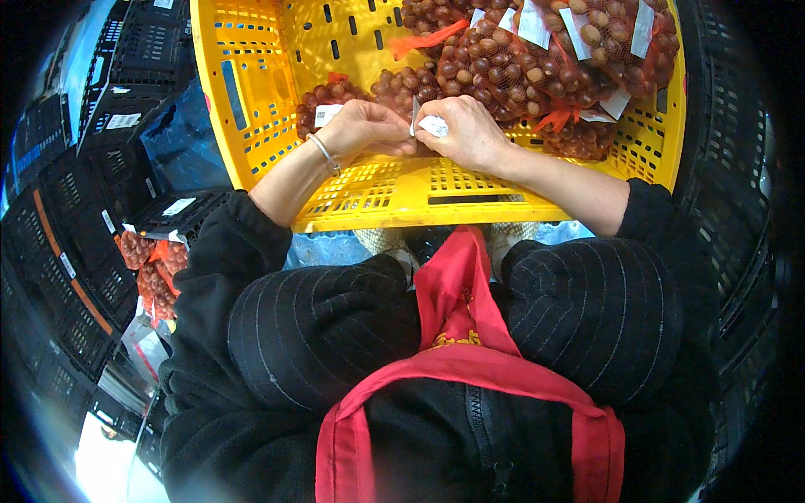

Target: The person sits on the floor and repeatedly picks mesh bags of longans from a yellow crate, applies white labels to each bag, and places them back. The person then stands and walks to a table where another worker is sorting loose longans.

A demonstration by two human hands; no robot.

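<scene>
My left hand (pixel 371 129), with a bangle at the wrist, pinches a thin white label (pixel 414 114) seen nearly edge-on. Its fingertips meet those of my right hand (pixel 468 135) at the label's lower end. A crumpled piece of white paper (pixel 434 126) is tucked in the curled fingers of my right hand. Both hands are over the near side of a yellow plastic crate (pixel 352 200). Just beyond them lies a red mesh bag of round brown nuts (pixel 405 85). Another nut bag (pixel 314 104) with a white printed label (pixel 327 115) rests left of my left hand.
More mesh nut bags (pixel 490 69) with white tags and orange tops (pixel 431 39) are heaped at the crate's right. Black plastic crates (pixel 63 232) stand on the left, near smaller nut bags (pixel 154 276). More black crates (pixel 732 157) line the right. A red apron (pixel 465 371) covers my front.
</scene>
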